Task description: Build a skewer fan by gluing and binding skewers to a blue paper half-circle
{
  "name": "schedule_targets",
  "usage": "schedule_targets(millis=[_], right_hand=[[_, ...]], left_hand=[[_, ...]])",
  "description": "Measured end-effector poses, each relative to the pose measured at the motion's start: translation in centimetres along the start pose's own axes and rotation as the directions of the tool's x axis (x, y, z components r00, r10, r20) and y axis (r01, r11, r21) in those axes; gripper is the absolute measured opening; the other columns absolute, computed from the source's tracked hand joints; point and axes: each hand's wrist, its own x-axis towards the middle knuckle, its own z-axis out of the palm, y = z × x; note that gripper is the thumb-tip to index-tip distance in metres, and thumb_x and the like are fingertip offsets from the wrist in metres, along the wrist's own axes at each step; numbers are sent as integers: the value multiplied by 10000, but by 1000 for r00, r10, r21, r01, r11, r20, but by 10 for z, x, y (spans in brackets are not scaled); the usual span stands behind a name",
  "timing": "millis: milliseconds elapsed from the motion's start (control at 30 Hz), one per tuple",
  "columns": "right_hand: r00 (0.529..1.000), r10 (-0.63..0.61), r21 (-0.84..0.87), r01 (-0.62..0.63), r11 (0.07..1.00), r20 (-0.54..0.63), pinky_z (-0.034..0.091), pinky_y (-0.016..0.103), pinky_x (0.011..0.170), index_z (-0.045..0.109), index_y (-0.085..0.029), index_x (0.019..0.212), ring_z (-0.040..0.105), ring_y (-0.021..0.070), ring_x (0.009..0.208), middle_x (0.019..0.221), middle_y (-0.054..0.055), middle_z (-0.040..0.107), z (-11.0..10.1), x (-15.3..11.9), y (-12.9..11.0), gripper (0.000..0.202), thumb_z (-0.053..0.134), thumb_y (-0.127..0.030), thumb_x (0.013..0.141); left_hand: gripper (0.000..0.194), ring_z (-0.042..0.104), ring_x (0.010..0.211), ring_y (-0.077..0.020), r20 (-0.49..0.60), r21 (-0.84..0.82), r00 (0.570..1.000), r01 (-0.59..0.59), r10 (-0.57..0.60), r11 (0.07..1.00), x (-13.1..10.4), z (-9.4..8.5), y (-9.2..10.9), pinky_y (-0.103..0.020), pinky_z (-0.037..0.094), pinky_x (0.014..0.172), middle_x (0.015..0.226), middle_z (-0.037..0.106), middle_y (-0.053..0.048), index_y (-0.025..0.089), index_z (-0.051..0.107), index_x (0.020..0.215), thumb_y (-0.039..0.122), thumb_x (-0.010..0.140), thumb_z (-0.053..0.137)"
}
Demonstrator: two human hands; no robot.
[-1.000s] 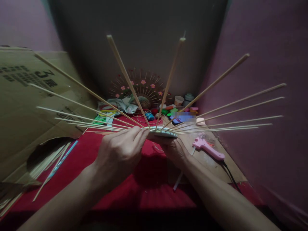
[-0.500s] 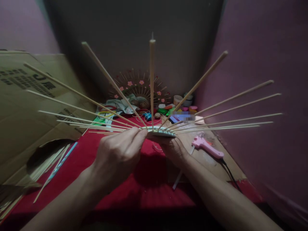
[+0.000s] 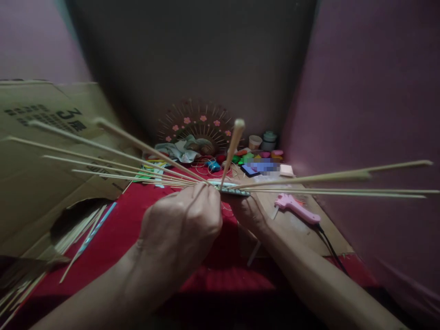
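Between my hands is a small, pale, round-edged base [image 3: 237,191] with thin wooden sticks [image 3: 147,151] fanning out from it on both sides. One stick points up and toward me at the middle. My left hand [image 3: 182,224] is closed, thumb and fingers pinching the base's left edge where the sticks meet it; the fingertips are partly hidden. From below and to the right, my right hand [image 3: 250,213] grips the base, its fingers mostly out of sight underneath.
A pink glue gun [image 3: 297,208] with a black cord lies on a board [image 3: 330,238] at right. Behind stand a flower-decorated stick fan [image 3: 202,119], a cup [image 3: 255,142] and a jar [image 3: 269,141]. A cardboard box [image 3: 30,183] and loose sticks [image 3: 82,229] sit at left on red cloth [image 3: 123,229].
The base with its sticks has tilted, so the upper sticks now lean lower and toward me. My left hand has shifted slightly right and rolled over.
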Motion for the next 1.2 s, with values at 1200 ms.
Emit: schedule_targets(millis=[1200], right_hand=[[909, 394, 823, -323, 468, 133, 471, 477, 972, 610, -206, 1004, 670, 185, 939, 983, 4, 716, 23, -6, -10, 342, 656, -97, 683]], left_hand=[[156, 533, 579, -186, 58, -37, 917, 397, -394, 917, -63, 23, -1, -302, 386, 507, 764, 587, -43, 171, 554, 798, 83, 819, 428]])
